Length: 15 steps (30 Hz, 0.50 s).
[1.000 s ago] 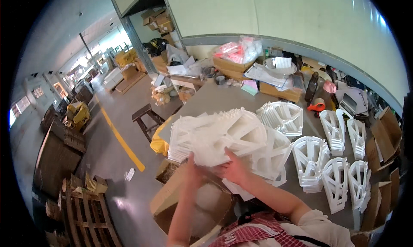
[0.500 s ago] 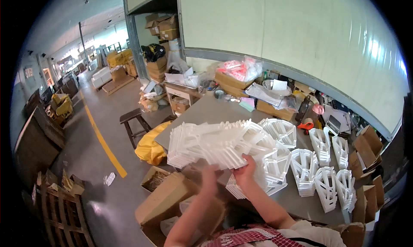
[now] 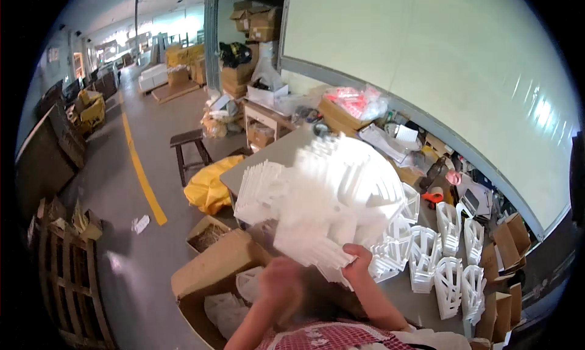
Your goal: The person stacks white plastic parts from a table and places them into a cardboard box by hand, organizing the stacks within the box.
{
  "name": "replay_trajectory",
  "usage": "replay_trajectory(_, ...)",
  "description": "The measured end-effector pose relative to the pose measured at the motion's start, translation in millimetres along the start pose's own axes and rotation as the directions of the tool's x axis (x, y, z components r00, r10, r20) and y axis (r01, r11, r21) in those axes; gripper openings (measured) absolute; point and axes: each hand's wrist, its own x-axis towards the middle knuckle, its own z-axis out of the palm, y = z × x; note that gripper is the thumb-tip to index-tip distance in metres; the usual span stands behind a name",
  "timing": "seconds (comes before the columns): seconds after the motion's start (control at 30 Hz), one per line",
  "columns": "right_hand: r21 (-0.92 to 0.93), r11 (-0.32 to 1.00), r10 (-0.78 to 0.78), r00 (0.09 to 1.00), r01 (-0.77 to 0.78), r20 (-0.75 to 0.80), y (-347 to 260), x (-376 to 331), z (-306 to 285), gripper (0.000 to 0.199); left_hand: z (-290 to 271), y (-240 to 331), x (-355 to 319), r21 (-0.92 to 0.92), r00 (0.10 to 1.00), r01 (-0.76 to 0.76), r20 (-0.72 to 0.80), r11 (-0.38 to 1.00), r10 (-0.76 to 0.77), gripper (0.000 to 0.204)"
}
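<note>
My right hand (image 3: 358,263) is closed on the near lower edge of a stack of white plastic frames (image 3: 344,191), held tilted up above the table and smeared by motion. Below that stack's left edge, apart from it, is my left hand (image 3: 281,283); blur hides its fingers. Another pile of white frames (image 3: 261,191) lies on the table to the left. Behind my right hand sit more nested frames (image 3: 390,246), partly covered by the raised stack. Several smaller bundles of white frames (image 3: 449,286) stand to the right.
An open cardboard box (image 3: 213,280) with white pieces inside stands at the near left, by a yellow bag (image 3: 213,182) and a wooden stool (image 3: 189,152). The grey table (image 3: 268,152) has clutter along its back edge. Cardboard cartons (image 3: 509,243) line the right.
The stack of white frames has tilted up in my right hand. My left hand has come off its edge and dropped lower. The whole view has turned slightly.
</note>
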Motion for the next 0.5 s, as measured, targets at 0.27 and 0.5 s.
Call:
replay_trajectory(0.27, -0.097, 0.624, 0.781, 0.617, -0.775, 0.091, 28, -21, 98, 0.017, -87, -59, -127, -0.664, 0.898, 0.165, -0.205, 0.729, -0.390, 0.042)
replay_trajectory(0.5, -0.453, 0.515, 0.854, 0.479, -0.727, 0.202, 89, -57, 145, 0.030, -143, -171, -247, -0.537, 0.668, 0.364, -0.419, 0.761, -0.615, 0.030)
